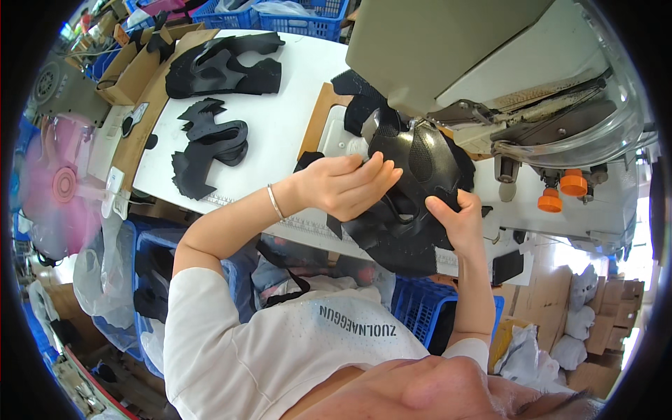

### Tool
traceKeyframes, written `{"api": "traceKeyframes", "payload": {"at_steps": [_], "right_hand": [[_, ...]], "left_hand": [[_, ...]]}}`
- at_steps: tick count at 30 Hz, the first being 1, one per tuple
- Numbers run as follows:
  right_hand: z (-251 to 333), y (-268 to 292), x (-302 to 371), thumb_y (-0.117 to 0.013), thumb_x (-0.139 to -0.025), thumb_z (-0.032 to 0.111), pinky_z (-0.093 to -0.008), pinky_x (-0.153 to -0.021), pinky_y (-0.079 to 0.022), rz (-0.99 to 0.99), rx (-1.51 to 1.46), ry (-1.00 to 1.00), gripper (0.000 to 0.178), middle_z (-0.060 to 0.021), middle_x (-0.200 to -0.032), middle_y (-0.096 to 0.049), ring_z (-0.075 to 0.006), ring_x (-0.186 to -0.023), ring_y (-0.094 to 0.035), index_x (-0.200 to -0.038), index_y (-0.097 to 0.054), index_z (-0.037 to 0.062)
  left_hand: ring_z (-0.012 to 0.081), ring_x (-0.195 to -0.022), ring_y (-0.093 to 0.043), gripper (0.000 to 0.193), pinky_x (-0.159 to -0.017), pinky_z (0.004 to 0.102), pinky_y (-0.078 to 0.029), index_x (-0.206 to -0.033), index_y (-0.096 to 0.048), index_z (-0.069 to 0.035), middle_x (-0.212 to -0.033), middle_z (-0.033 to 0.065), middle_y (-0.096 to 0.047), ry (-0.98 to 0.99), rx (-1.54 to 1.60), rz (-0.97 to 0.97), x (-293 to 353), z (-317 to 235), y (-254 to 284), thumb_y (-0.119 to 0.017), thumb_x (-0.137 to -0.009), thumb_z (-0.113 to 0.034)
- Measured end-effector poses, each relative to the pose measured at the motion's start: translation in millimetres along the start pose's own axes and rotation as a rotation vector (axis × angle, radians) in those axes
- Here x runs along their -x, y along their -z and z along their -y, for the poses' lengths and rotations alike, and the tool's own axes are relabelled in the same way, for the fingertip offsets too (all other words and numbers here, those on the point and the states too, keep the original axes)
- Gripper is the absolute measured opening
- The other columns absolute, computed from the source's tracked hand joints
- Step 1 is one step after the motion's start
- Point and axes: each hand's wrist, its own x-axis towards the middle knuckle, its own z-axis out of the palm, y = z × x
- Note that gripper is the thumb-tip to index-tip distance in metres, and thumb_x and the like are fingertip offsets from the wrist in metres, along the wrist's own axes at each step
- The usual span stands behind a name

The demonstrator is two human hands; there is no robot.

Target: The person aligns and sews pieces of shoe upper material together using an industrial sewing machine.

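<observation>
Under the sewing machine head lies a black shoe upper, partly mesh, lit by the machine's lamp. Its lower part droops over the table's front edge. My right hand grips the upper's right side, thumb on top and the other fingers mostly hidden beneath. Just above the upper's left part is my left hand, its fingers drawn together in a pinch. Whatever that pinch holds, if anything, is too small or hidden to tell. The needle area is partly blocked by the machine.
On the white table to the left rest stacked black upper pieces and curved black pieces. A pink fan stands far left. Orange knobs project from the machine. A dark phone and blue crate are nearby.
</observation>
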Motion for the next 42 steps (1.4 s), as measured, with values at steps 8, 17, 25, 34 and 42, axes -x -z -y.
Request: {"api": "traceKeyframes", "payload": {"at_steps": [8, 17, 25, 34, 42], "right_hand": [[1, -3, -2, -0.075, -0.083, 0.014, -0.0214, -0.050, -0.041, 0.008, 0.023, 0.013, 0.018, 0.0041, -0.066, -0.061, -0.0021, -0.059, -0.051, -0.074, -0.066, 0.0008], [1, 5, -4, -0.075, -0.083, 0.015, -0.0216, -0.050, -0.040, 0.002, -0.035, 0.003, 0.020, 0.0051, -0.067, -0.059, -0.0020, -0.059, -0.049, -0.073, -0.064, 0.0020], [-4, 2, -5, -0.075, -0.083, 0.015, -0.0214, -0.050, -0.038, -0.003, 0.018, 0.014, 0.020, 0.0057, -0.066, -0.058, -0.0019, -0.059, -0.048, -0.073, -0.064, 0.0020], [1, -4, -10, -0.074, -0.082, 0.015, -0.0212, -0.050, -0.038, -0.035, -0.030, 0.063, 0.018, 0.0054, -0.065, -0.059, -0.0015, -0.058, -0.048, -0.073, -0.066, 0.0009], [4, 2, -19, -0.075, -0.081, 0.015, -0.0206, -0.056, -0.046, -0.021, -0.012, 0.042, 0.019, -0.0006, -0.074, -0.067, -0.0043, -0.063, -0.057, -0.087, -0.071, -0.0018]], "left_hand": [[0.0236, -0.085, -0.067, 0.020, -0.056, 0.0239, -0.054, -0.090, -0.073, 0.005, -0.089, 0.0119, -0.067, 0.023, 0.156, -0.050, -4, 8, 0, -0.069, -0.071, -0.002], [0.0245, -0.084, -0.067, 0.021, -0.061, 0.0262, -0.057, -0.090, -0.072, 0.007, -0.088, 0.0127, -0.065, 0.028, 0.177, -0.056, -12, 1, -1, -0.069, -0.070, 0.000], [0.0246, -0.085, -0.067, 0.021, -0.061, 0.0266, -0.057, -0.090, -0.072, 0.007, -0.088, 0.0125, -0.065, 0.028, 0.186, -0.048, -8, 7, -1, -0.071, -0.071, -0.002], [0.0240, -0.091, -0.064, 0.026, -0.073, 0.0286, -0.056, -0.095, -0.071, 0.007, -0.089, 0.0114, -0.063, -0.026, 0.110, -0.060, -2, 18, -10, -0.064, -0.073, -0.005], [0.0245, -0.087, -0.066, 0.023, -0.069, 0.0286, -0.058, -0.090, -0.071, 0.007, -0.087, 0.0118, -0.064, -0.018, 0.115, -0.078, -11, 27, -12, -0.068, -0.070, -0.003]]}}
